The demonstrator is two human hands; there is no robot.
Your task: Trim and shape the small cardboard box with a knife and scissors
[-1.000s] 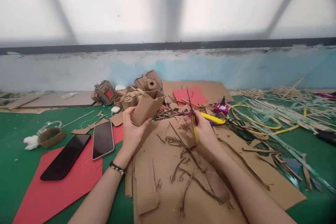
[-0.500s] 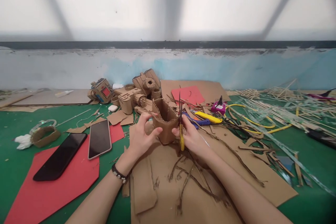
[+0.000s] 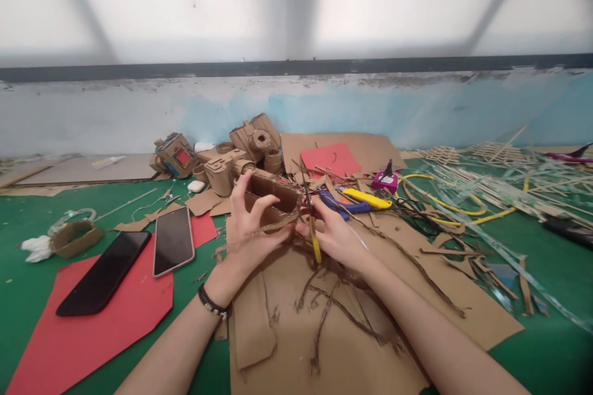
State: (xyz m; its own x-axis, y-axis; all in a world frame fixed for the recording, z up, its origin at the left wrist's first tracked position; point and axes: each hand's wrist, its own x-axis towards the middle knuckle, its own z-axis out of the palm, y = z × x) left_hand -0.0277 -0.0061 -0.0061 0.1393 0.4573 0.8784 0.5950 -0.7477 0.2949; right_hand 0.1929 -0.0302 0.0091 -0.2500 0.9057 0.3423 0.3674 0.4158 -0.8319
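A small open-topped cardboard box (image 3: 278,194) is held in the middle over the brown sheet, its hollow inside turned toward me. My left hand (image 3: 252,231) grips it, fingers along its left and far side and thumb at its near wall. Scissors (image 3: 315,244) with yellow handles stand blades-up in my right hand (image 3: 333,231), whose fingertips also reach the box's right end. A flat cardboard sheet (image 3: 296,345) lies under both hands, with thin torn cardboard strips (image 3: 323,327) on it.
Two phones (image 3: 104,274) lie at left, near red paper (image 3: 50,345). Cardboard models (image 3: 222,173) stand behind the box. A yellow cutter (image 3: 368,199), a blue-handled tool (image 3: 333,203), a purple item (image 3: 386,179) and cables (image 3: 482,217) lie right; plastic strips and sticks (image 3: 500,191) lie further right.
The cardboard box has turned from upright to lying more sideways, its opening now wider in view. My left fingers have spread around its far side. The scissors tilt more to the left.
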